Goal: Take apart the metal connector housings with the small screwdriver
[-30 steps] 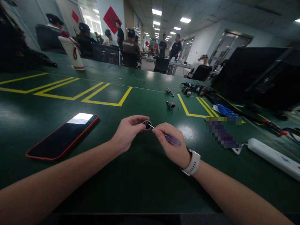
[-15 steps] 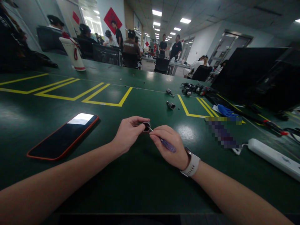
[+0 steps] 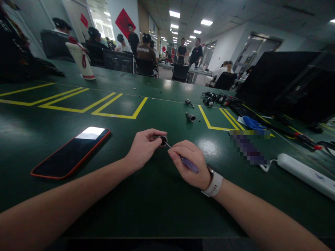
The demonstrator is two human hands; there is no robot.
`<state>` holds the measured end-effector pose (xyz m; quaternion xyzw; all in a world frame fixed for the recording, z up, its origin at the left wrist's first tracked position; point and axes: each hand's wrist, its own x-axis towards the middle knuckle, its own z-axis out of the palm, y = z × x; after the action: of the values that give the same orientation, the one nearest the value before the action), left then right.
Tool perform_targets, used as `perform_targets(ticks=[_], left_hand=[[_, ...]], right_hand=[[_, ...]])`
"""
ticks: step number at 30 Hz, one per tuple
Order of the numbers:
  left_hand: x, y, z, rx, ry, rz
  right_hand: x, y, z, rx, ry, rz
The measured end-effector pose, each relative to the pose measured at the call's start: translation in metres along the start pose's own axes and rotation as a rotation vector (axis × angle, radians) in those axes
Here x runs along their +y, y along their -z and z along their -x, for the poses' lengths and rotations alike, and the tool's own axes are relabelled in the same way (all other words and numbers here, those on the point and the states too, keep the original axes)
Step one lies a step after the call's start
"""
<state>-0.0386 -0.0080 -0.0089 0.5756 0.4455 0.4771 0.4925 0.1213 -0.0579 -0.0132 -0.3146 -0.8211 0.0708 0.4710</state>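
Note:
My left hand pinches a small round dark part just above the green table. My right hand, with a white watch on its wrist, grips a small purple-handled screwdriver. The thin metal tip of the screwdriver touches the round part. Both hands sit close together at the middle of the view.
A phone in an orange case lies to the left. Two small metal parts lie further back, with dark tools and a blue glove to the right. A white power strip lies at right. People sit and stand beyond the table.
My right hand has drawn back slightly toward me and turned the screwdriver a little. The left hand keeps its hold on the round part in nearly the same place.

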Motion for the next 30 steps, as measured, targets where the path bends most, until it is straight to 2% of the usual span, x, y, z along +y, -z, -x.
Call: perform_targets(ticks=[4,8,13,20,22,26,28,30], left_hand=[[-0.010,0.012,-0.017,0.057,-0.128,-0.160],[-0.019,0.030,-0.038,0.166,-0.036,-0.252],[-0.033,0.049,-0.056,0.243,-0.050,-0.196],[-0.029,0.051,-0.061,0.341,-0.078,-0.278],[-0.027,0.049,-0.059,0.301,-0.127,-0.302],[-0.021,0.039,-0.046,0.151,-0.250,-0.411],[-0.014,0.032,-0.035,0.101,-0.319,-0.499],[-0.006,0.024,-0.025,-0.012,-0.388,-0.548]], right_hand=[[0.001,0.001,0.001,0.016,-0.024,-0.003],[0.007,-0.003,0.000,-0.012,-0.123,-0.001],[0.015,-0.006,-0.001,-0.081,-0.242,0.025],[0.018,-0.009,0.001,-0.149,-0.261,0.026],[0.016,-0.007,0.000,-0.110,-0.246,-0.001],[0.005,0.005,-0.004,0.077,-0.232,-0.125],[0.000,0.011,-0.006,0.158,-0.265,-0.214],[-0.002,0.014,-0.006,0.232,-0.308,-0.327]])
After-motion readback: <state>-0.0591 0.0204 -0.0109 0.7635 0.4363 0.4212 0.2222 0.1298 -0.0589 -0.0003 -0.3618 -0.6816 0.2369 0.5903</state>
